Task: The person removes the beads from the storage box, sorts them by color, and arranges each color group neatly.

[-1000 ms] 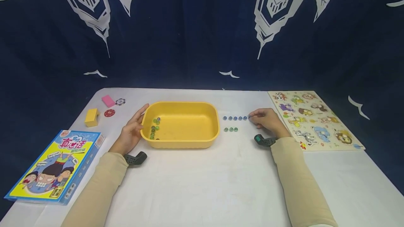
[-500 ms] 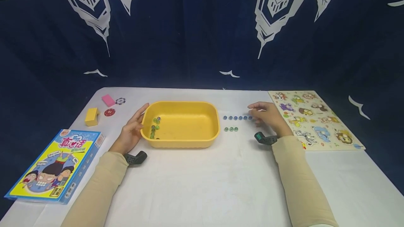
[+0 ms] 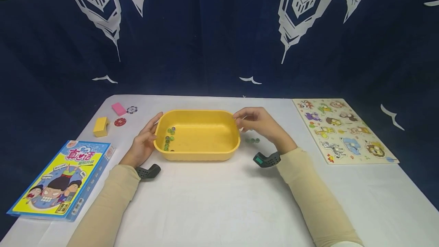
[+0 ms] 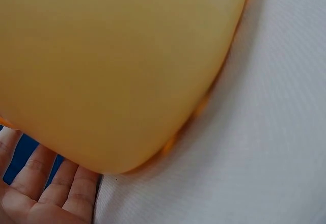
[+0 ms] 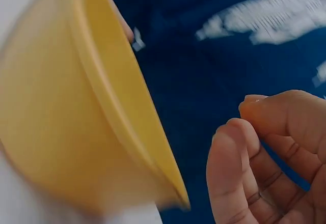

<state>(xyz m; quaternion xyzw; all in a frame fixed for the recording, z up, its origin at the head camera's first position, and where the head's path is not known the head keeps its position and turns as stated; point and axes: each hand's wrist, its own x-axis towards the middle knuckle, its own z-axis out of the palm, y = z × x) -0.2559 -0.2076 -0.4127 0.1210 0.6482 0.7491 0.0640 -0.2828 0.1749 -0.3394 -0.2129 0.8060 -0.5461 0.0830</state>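
Observation:
In the head view a yellow plastic basin [image 3: 197,156] stands mid-table. Several small green and dark glass marbles [image 3: 167,143] lie at its left inside. My left hand [image 3: 143,142] rests against the basin's left end, fingers fairly straight along the outside. The left wrist view shows those fingers [image 4: 66,186] behind the basin wall [image 4: 117,81]. My right hand [image 3: 258,123] is at the basin's right rim, fingers loosely bent. In the right wrist view a gap parts it from the rim [image 5: 109,102], and nothing shows in its fingers. Green marbles [image 3: 257,140] lie below it; the blue row is mostly hidden.
A board with cartoon animals [image 3: 346,132] lies at the right. A blue and yellow game box [image 3: 56,180] sits front left. Behind it are a yellow block [image 3: 101,127], a pink piece [image 3: 119,109], a red chip [image 3: 120,122] and a black-and-white chip [image 3: 132,109].
My right hand lets go of a blue marble at the right end of the row, lifts, and moves left to the basin's right rim. The left hand stays in place.

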